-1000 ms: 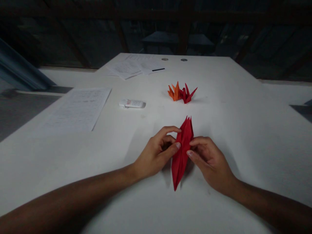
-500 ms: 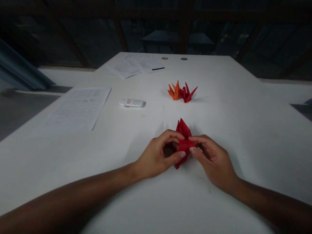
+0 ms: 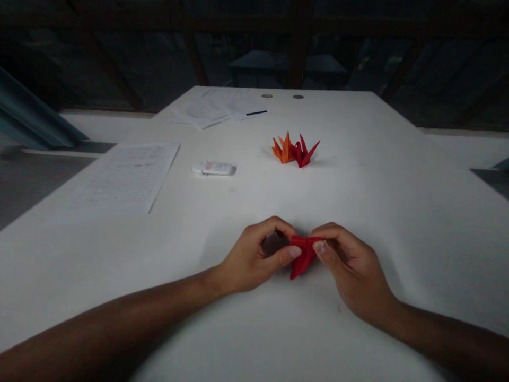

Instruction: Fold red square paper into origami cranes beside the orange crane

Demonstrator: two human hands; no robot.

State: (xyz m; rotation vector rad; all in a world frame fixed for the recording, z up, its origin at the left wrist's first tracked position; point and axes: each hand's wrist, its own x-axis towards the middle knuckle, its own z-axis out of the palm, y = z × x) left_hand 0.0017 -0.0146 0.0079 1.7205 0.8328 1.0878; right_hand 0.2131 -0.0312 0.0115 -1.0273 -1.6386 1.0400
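Between my two hands is a red piece of folded origami paper (image 3: 305,257), its straight edge at the top and a point hanging down toward me. My left hand (image 3: 258,255) pinches its left side between thumb and fingers. On the opposite side, my right hand (image 3: 352,262) pinches the right corner the same way. The fingers partly hide the paper's back. Farther off stand an orange paper crane (image 3: 284,148) and a red paper crane (image 3: 304,153), close against each other.
A white marker-like or correction-fluid item (image 3: 213,168) lies left of the cranes on the white table (image 3: 377,212). Printed sheets (image 3: 127,178) lie at the left, more papers (image 3: 210,109) with a dark strip (image 3: 256,112) behind. Two round discs (image 3: 298,96) sit near the far edge.
The red paper has been folded together: its far point, which stood up beyond my fingers, no longer shows, and a flat top edge now faces up. Both hands keep nearly the same place.
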